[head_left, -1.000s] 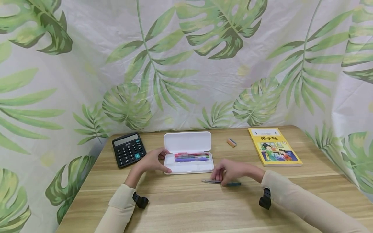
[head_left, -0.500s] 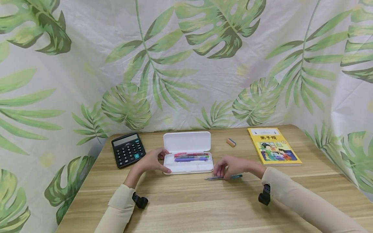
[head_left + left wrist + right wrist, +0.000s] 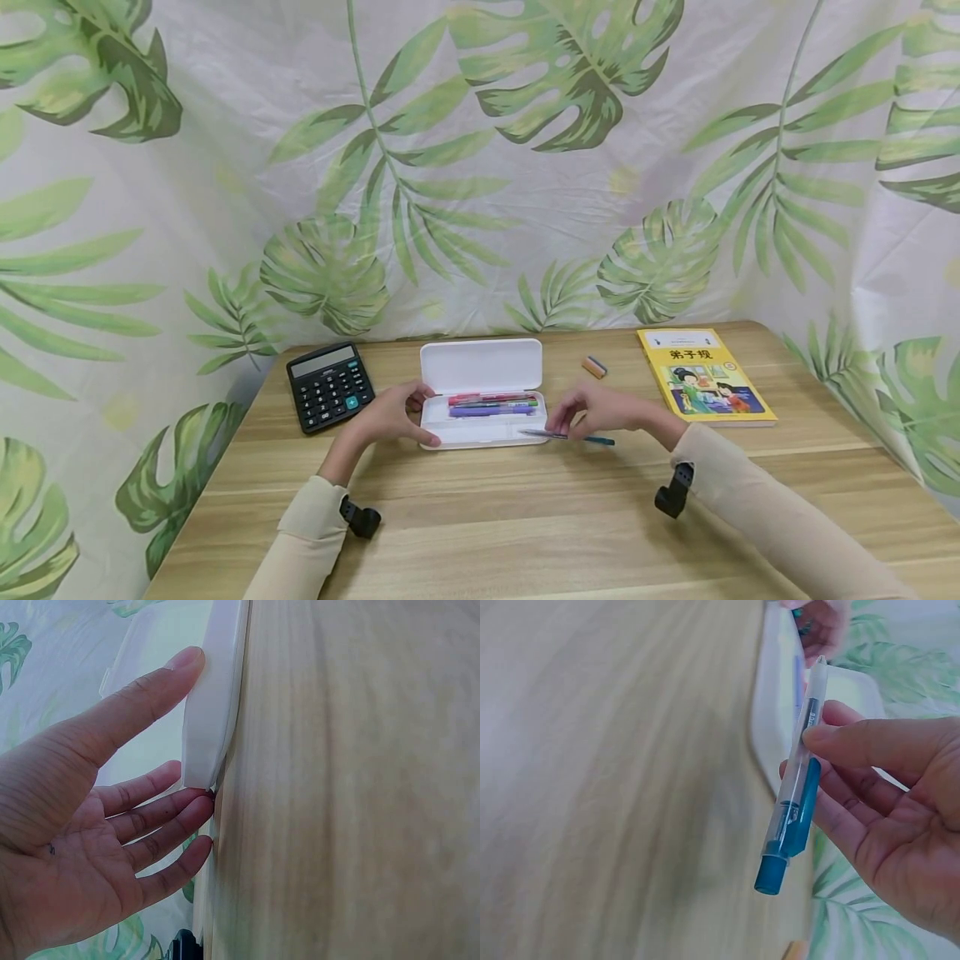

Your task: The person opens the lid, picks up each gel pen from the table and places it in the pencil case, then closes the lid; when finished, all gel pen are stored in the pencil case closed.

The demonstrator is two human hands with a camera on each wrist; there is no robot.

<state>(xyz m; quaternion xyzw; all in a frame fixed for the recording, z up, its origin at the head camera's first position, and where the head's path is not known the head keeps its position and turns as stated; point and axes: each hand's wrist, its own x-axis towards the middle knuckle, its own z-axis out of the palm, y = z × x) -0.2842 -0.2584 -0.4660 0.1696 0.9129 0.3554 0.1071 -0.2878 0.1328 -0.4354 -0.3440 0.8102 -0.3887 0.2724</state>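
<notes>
A white pencil case [image 3: 480, 365] lies with its lid raised near the back of the table, several pens [image 3: 491, 411] in its rear section. My left hand [image 3: 393, 414] holds the case at its left end. In the left wrist view the thumb [image 3: 150, 697] lies along the case's front wall and the fingers reach around the end. My right hand [image 3: 600, 412] pinches a clear pen [image 3: 793, 784] with a teal clip and end between thumb and fingers. The pen's tip overlaps the case's front right corner in the head view.
A black calculator [image 3: 330, 387] lies left of the case, close to the left hand. Behind the right hand lies a small striped eraser [image 3: 595, 367]. A yellow book [image 3: 705, 377] sits at the right. A leaf-patterned cloth [image 3: 480, 208] hangs behind the wooden table [image 3: 480, 525].
My right hand has lifted the pen off the area in front of the case and brought it back and left, up to the case's front edge. The left hand has stayed in place.
</notes>
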